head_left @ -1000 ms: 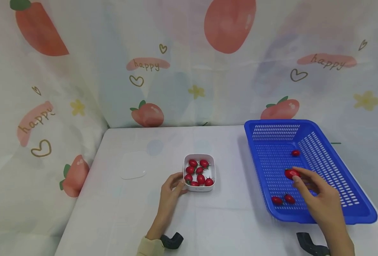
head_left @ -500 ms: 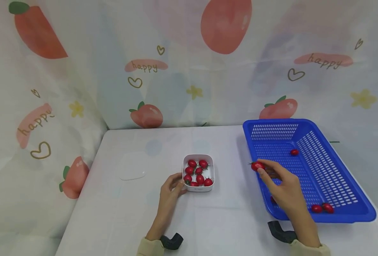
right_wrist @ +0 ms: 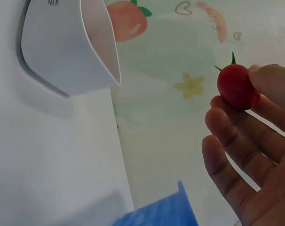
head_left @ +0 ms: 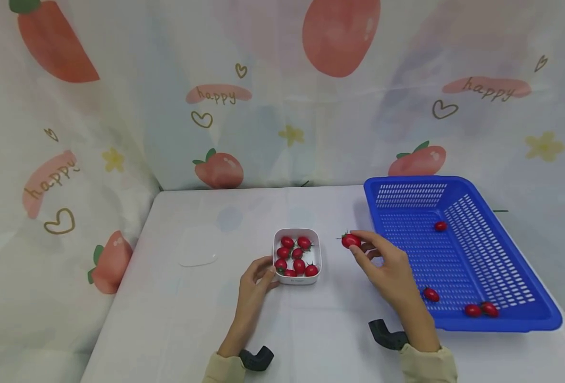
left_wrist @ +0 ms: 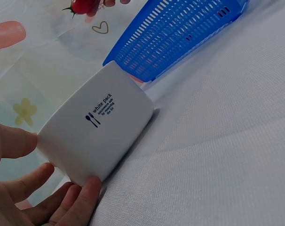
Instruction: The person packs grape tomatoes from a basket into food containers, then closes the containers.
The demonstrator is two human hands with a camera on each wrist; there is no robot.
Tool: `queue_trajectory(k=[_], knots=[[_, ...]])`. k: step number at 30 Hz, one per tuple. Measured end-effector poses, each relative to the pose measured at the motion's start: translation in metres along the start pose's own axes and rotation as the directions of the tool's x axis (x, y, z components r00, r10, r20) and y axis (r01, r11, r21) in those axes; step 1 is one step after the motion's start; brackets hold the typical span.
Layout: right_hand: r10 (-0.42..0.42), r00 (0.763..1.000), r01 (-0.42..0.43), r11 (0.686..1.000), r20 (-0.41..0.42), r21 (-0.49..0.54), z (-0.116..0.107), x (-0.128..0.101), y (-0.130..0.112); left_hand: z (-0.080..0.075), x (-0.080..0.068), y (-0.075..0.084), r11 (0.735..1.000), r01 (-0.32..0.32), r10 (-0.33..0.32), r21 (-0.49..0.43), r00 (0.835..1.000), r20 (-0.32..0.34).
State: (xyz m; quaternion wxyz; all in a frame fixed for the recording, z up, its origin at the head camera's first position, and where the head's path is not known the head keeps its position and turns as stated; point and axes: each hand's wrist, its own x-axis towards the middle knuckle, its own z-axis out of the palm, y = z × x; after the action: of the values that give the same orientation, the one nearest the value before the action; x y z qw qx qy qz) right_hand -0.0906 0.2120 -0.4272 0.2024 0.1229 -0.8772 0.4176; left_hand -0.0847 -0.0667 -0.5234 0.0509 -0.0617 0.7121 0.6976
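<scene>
A small white plastic box (head_left: 297,281) stands on the table with several cherry tomatoes (head_left: 299,266) inside. My left hand (head_left: 253,290) holds its near left corner, thumb at the rim; in the left wrist view the fingertips (left_wrist: 91,185) press low on the wall, which is printed "white pack" (left_wrist: 103,103). Between box and basket, my right hand (head_left: 387,266) is raised over the table. It pinches a red cherry tomato (right_wrist: 237,87) with green stem tips between thumb and fingers. The other fingers spread loosely below it in the right wrist view.
A blue perforated basket (head_left: 459,260) stands on the right, with a cherry tomato (head_left: 440,226) towards its back and a few more near its front. Left on the white tablecloth (head_left: 167,314) lies a clear lid-like piece (head_left: 198,260). A printed cloth (head_left: 263,48) hangs behind.
My right hand has carried the cherry tomato leftward out of the basket, towards the white box. Two tomatoes in the basket's front now show right of the arm. The left hand keeps its place.
</scene>
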Motion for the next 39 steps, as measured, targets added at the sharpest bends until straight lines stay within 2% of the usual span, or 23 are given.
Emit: queue_trajectory(k=[9, 20, 29, 39], knots=[[0.018, 0.999, -0.017, 0.999, 0.029, -0.029, 0.034, 0.005, -0.009, 0.001, 0.001, 0.000, 1.000, 0.006, -0.006, -0.020, 1.000, -0.005], [0.041, 0.985, -0.032, 0.998, 0.165, -0.054, 0.071, 0.009, -0.018, 0.001, 0.000, 0.002, 0.999, 0.013, -0.013, -0.042, 1.000, 0.001], [0.047, 0.942, -0.039, 0.999, 0.333, -0.029, 0.088, 0.018, -0.023, 0.000, 0.001, 0.002, 0.999, -0.003, 0.003, -0.038, 1.000, -0.001], [0.069, 0.883, 0.009, 0.986, 0.464, -0.165, 0.104, 0.023, -0.022, 0.000, 0.002, 0.000, 0.999, -0.003, 0.003, -0.043, 1.000, 0.002]])
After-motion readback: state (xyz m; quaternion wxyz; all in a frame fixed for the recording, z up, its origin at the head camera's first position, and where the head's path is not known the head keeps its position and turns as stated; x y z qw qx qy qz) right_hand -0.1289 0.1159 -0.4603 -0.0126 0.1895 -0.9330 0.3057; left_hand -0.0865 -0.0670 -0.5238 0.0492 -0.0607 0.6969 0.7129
